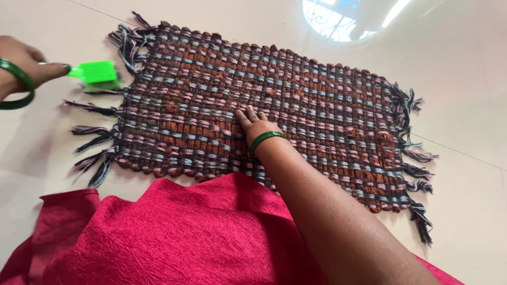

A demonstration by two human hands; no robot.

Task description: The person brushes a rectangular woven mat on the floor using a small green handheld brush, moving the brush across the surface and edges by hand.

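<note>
Lying flat, the woven mat [274, 105] runs lengthwise left to right.

I see bare floor [475, 79] open along the right and upper edges of the frame. The mat [317, 105] fills the centre, its fringe [95, 142] spreading left. Red cloth [185, 237] blocks the bottom edge, overlapping the mat's near side.

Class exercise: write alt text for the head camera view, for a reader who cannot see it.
A person's right hand presses flat on a woven mat with tasselled ends, lying on a pale tiled floor. Their left hand holds a bright green tool at the mat's far corner; red cloth fills the foreground.
</note>
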